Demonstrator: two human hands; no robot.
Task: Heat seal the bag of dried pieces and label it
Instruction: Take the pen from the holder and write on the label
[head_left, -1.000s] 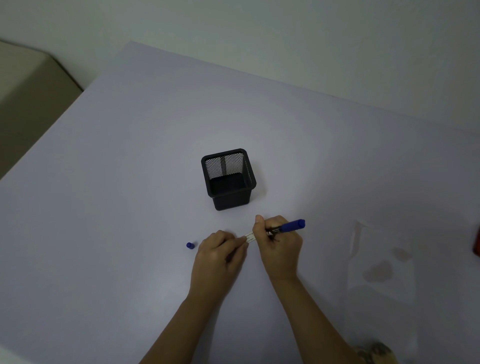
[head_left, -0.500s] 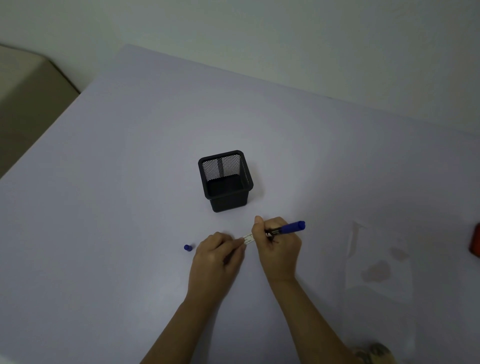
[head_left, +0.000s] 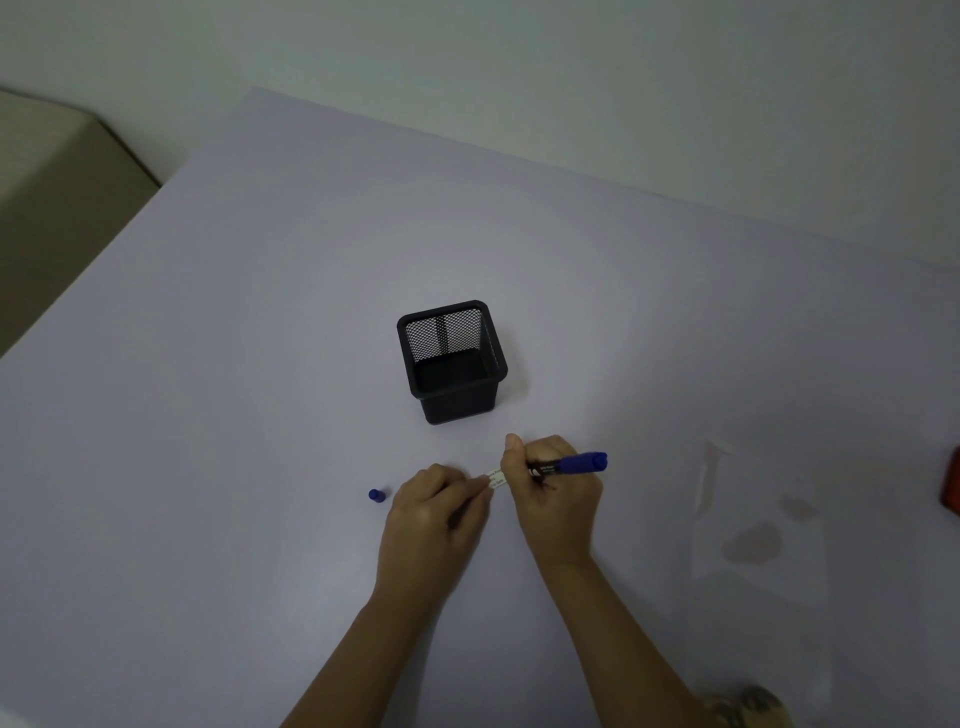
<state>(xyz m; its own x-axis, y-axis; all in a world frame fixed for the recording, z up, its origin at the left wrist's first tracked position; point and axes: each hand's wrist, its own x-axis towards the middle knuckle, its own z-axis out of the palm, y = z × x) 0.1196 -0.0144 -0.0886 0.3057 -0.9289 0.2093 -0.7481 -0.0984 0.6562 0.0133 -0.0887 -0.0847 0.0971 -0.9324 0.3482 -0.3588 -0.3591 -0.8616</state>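
Watching from my station, I read this as the labelling half of the job. The right hand (head_left: 553, 499) is curled tight around the blue marker (head_left: 576, 463) in a writing grip, with the tip down at the small white label (head_left: 496, 479) and the blue end pointing toward the table's right edge. The left hand (head_left: 434, 525) has its fingers curled in, with the fingertips pinning the label's left end to the table (head_left: 208, 415). I take that as bracing, since so small a strip would skid under a pen stroke otherwise.

The marker's cap (head_left: 376, 494) stands just left of the left hand, out of the writing path but within reach for recapping. The black mesh pen holder (head_left: 457, 405) sits just beyond the hands at mid-table and appears empty, presumably where the marker belongs.

The bag (head_left: 727, 493) lies flat well to the right, toward the right edge and the near one, with a few brownish dried pieces (head_left: 753, 543) showing through the clear film. Keeping it apart gives the pen a hard flat surface rather than a lumpy one. Whether its mouth is sealed I cannot tell — the film is too faint. A red object (head_left: 951, 488) is cut off at the right edge, and I cannot identify it.

The print on the label is too small to read.
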